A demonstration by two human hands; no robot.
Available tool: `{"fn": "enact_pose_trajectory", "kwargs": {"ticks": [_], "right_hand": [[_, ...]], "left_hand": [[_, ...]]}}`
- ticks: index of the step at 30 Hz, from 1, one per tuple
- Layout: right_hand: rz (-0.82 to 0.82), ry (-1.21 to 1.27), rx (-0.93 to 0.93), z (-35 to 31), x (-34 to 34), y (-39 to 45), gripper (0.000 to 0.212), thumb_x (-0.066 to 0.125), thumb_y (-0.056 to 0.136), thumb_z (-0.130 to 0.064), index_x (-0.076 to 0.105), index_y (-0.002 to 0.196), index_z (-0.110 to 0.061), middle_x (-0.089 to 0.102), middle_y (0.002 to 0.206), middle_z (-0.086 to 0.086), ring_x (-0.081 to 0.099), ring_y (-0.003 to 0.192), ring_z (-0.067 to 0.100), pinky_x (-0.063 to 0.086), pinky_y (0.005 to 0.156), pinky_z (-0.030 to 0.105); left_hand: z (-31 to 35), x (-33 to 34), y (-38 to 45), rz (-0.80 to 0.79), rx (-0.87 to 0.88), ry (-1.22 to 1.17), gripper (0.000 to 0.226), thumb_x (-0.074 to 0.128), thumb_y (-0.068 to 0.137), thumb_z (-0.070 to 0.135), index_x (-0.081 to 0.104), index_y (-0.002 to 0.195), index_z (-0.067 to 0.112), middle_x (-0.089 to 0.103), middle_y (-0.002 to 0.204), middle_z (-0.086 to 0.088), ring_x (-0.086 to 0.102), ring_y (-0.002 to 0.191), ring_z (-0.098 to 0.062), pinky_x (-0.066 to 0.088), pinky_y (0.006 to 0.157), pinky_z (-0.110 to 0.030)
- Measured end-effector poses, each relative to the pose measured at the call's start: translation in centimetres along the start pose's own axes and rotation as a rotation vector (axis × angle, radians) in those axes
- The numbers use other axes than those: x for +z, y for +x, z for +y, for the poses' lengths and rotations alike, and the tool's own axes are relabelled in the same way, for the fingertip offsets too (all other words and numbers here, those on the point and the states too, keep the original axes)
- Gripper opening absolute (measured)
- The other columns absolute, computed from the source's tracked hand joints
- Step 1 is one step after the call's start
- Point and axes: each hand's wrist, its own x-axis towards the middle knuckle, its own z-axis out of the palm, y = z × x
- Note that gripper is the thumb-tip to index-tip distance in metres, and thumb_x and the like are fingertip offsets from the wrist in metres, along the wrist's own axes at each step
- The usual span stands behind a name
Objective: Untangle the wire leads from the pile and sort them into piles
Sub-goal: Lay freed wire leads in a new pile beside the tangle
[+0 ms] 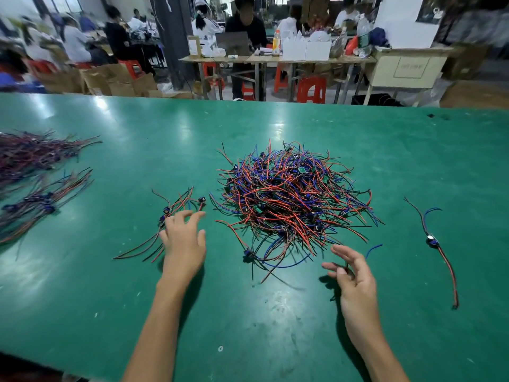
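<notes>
- Head view: the tangled pile (292, 199) of wire leads lies mid-desk (275, 312), ahead of and between my two hands.
- My left hand (184, 241), fingers spread and holding nothing, rests over the small sorted bundle (176, 210), whose wires run near-to-far; the pile lies just to its right.
- My right hand (352, 277), loosely curled, seems to pinch a thin lead; I cannot tell for sure. The pile's near edge lies just ahead-left of it, so I judge it the nearer hand.

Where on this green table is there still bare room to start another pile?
Bare green table lies beyond the tangled pile, also between it and the lone lead, and along the near edge between the forearms. Crowded: the far-left bundles and the small pile under the left hand.
</notes>
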Motion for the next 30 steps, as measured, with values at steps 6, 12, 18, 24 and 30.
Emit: {"fn": "enact_pose_trajectory", "kwargs": {"ticks": [6,12,18,24,30], "right_hand": [[0.062,0.091,-0.106,-0.3,0.4,-0.6,0.048,0.045,0.104,0.004,0.035,0.140,-0.027,0.061,0.131,-0.010,0.072,0.109,0.020,0.055,0.092,0.020],[0.009,0.115,-0.105,-0.9,0.5,-1.1,0.020,0.064,0.095,-0.021,0.058,0.112,-0.031,0.079,0.094,0.013,0.077,0.089,0.029,0.061,0.078,0.028],[-0.031,-0.033,-0.152,-0.2,0.4,-1.6,0.010,0.073,0.091,-0.027,0.068,0.100,-0.026,0.078,0.087,0.006,0.077,0.074,0.022,0.062,0.067,0.031],[0.096,-0.144,-0.132,-0.7,0.2,-1.6,0.032,0.065,0.088,-0.055,0.070,0.096,-0.025,0.077,0.085,-0.002,0.071,0.068,0.015,0.059,0.061,0.025],[0.283,-0.242,-0.140,0.0,-0.3,-0.9,0.010,0.060,0.100,-0.034,0.066,0.092,-0.031,0.075,0.081,-0.009,0.064,0.070,0.009,0.057,0.062,0.028]], "left_hand": [[7.5,1.9,-6.1,0.012,0.436,-0.361,0.031,0.065,0.088,0.006,0.073,0.109,0.027,0.064,0.109,0.013,0.051,0.106,-0.009,0.030,0.091,-0.023],[13.2,3.6,-8.7,-0.216,0.358,-0.660,0.023,0.064,0.096,0.037,0.077,0.112,0.026,0.066,0.103,0.011,0.053,0.074,0.000,0.044,0.071,-0.019],[15.7,3.6,-8.6,-0.283,0.230,-0.842,0.011,0.071,0.092,0.032,0.079,0.093,0.024,0.071,0.089,0.010,0.057,0.077,-0.004,0.047,0.068,-0.026],[11.7,1.0,-3.2,-0.036,0.018,-0.917,0.016,0.065,0.098,0.029,0.079,0.091,0.029,0.074,0.071,0.004,0.059,0.062,-0.009,0.048,0.065,-0.026],[1.1,0.3,2.0,0.189,-0.212,0.038,0.030,0.056,0.099,0.012,0.067,0.127,0.009,0.063,0.127,-0.016,0.047,0.117,-0.037,0.040,0.095,-0.048]]}}
